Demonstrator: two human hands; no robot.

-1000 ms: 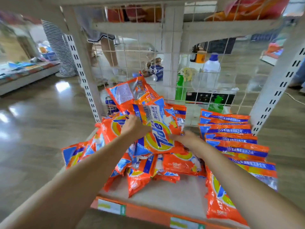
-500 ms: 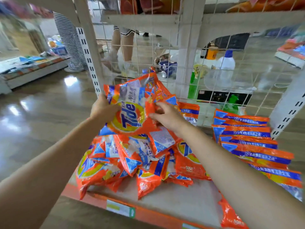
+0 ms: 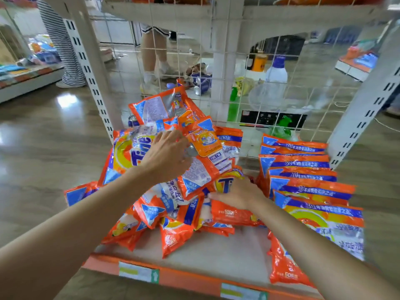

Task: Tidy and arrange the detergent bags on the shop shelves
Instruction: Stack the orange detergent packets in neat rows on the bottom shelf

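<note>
Currently the left hand [image 3: 166, 156], fingers spread, rests on the loose heap of glossy orange plastic detergent bags [image 3: 173, 191] at the pale shelf board's [image 3: 216, 252] left. Right hand [image 3: 238, 193] grips a low bag; its fingers are hidden. Risk: pulling that bag undermines the heap, sliding bags over the front edge or into the neat overlapped row [image 3: 307, 182].

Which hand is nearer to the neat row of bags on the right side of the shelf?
Right. The right hand rests on the pile just beside the neat row of bags; the left hand lies further away, on top of the jumbled pile.
</note>
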